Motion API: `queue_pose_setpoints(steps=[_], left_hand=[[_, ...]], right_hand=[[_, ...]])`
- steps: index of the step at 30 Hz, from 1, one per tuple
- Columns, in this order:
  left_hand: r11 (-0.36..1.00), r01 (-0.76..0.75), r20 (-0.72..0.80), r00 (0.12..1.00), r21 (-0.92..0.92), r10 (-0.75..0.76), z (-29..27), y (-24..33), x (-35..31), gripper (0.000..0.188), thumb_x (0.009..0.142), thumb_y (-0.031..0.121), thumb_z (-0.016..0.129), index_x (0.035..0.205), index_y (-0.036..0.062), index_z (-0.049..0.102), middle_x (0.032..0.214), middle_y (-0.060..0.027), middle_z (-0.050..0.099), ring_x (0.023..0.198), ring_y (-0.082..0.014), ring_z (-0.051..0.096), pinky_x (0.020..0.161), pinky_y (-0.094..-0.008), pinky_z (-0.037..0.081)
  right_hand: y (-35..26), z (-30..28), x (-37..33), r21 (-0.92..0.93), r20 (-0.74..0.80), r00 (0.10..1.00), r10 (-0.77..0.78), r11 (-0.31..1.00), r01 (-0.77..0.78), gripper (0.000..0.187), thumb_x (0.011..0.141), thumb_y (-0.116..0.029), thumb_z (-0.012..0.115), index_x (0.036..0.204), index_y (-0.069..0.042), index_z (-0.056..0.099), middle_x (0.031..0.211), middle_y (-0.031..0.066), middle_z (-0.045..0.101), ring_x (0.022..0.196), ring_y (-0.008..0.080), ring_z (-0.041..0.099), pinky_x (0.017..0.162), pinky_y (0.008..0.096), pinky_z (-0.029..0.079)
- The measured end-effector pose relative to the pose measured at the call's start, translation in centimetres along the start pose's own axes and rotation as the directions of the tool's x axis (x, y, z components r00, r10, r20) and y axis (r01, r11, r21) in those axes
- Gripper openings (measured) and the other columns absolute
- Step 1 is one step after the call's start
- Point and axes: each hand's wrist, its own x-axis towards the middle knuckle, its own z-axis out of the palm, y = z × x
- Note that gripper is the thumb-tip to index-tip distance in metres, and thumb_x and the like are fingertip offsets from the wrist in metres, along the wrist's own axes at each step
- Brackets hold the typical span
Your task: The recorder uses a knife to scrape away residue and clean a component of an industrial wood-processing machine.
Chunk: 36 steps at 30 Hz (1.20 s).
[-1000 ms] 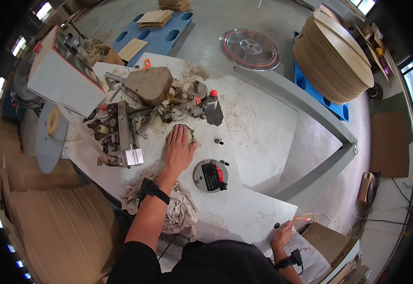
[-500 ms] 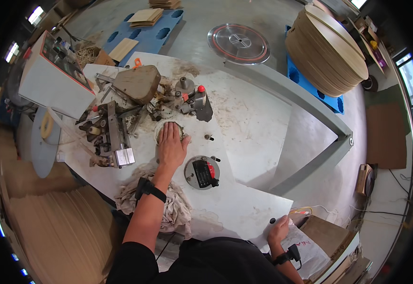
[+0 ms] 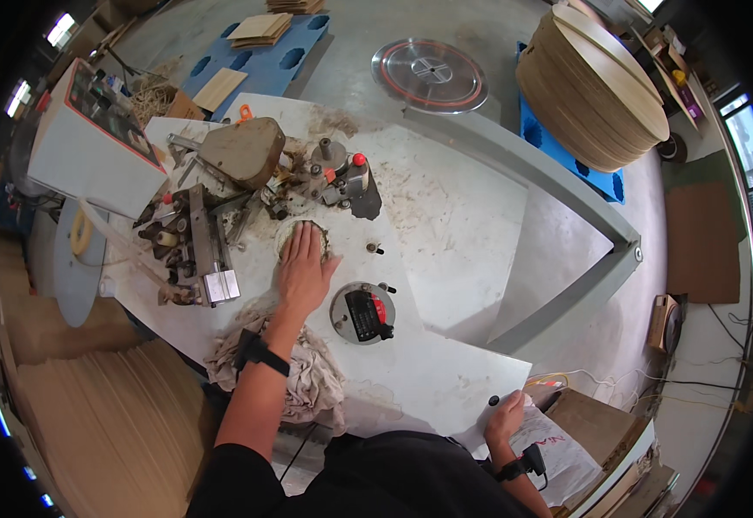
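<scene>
Left hand (image 3: 305,274): palm down, fingers extended and lying side by side, thumb spread; laid on the round pad, pinching nothing visible.
Round pad (image 3: 285,231): pale disc with a dirty rim, on the metal worktable (image 3: 458,371) in front of the soiled roller assembly (image 3: 329,160); mostly covered by the hand. Whether loose or inset, cannot tell.
Handling (judged): probably light if loose, perhaps greasy; best taken at the rim, fingers spread.
Right hand (image 3: 505,420): at the worktable's near right corner, fingers bent; whether gripping the edge, cannot tell.
Crumpled rag (image 3: 316,384): beige, stained, below the left hand; likely soft, easily gathered anywhere.
Black-and-red block (image 3: 364,316): on a round grey plate (image 3: 337,325), right of the left hand.
</scene>
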Motion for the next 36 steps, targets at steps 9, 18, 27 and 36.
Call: queue_pose_setpoints(steps=[9,18,27,36], left_hand=[[0.986,-0.169,0.092,0.981,-0.012,0.169,-1.6,-1.1,-0.4,0.070,0.099,0.044,0.052,0.147,-0.0049,0.037,0.156,-0.0192,0.035,0.149,-0.0309,0.026,0.122,-0.0436,0.019],[0.967,-0.250,0.144,0.956,-0.046,0.254,-2.2,-1.8,-0.4,0.066,0.099,0.043,0.052,0.145,-0.0035,0.042,0.156,-0.0166,0.037,0.147,-0.0304,0.029,0.121,-0.0428,0.022],[0.955,-0.293,0.189,0.936,-0.044,0.296,-3.3,-1.8,-0.4,0.066,0.098,0.039,0.055,0.146,-0.0045,0.040,0.157,-0.0190,0.034,0.148,-0.0314,0.026,0.122,-0.0425,0.021],[0.999,0.028,0.051,0.998,0.029,-0.030,-0.8,0.7,-1.0,0.083,0.099,0.049,0.050,0.144,-0.0174,0.029,0.153,-0.0353,0.029,0.146,-0.0450,0.023,0.121,-0.0486,0.019]], right_hand=[[0.2,0.0,0.0,0.035,0.005,1.000,0.013,0.999,-0.013,0.055,0.106,-0.046,0.029,0.118,0.000,0.058,0.105,0.0267,0.066,0.099,0.0468,0.060,0.086,0.0505,0.045],[-0.6,-0.2,-0.2,0.019,0.021,0.999,0.026,0.999,-0.026,0.053,0.106,-0.045,0.029,0.118,-0.002,0.057,0.105,0.0251,0.065,0.099,0.0464,0.060,0.086,0.0499,0.045],[-1.2,-0.3,-0.3,0.011,0.020,1.000,0.019,1.000,-0.019,0.053,0.106,-0.044,0.028,0.114,0.000,0.057,0.101,0.0248,0.065,0.096,0.0457,0.060,0.085,0.0497,0.045],[-0.6,-0.3,-0.2,0.033,0.030,0.999,0.022,0.999,-0.023,0.053,0.106,-0.043,0.029,0.121,-0.002,0.057,0.106,0.0248,0.066,0.100,0.0450,0.061,0.086,0.0494,0.045]])
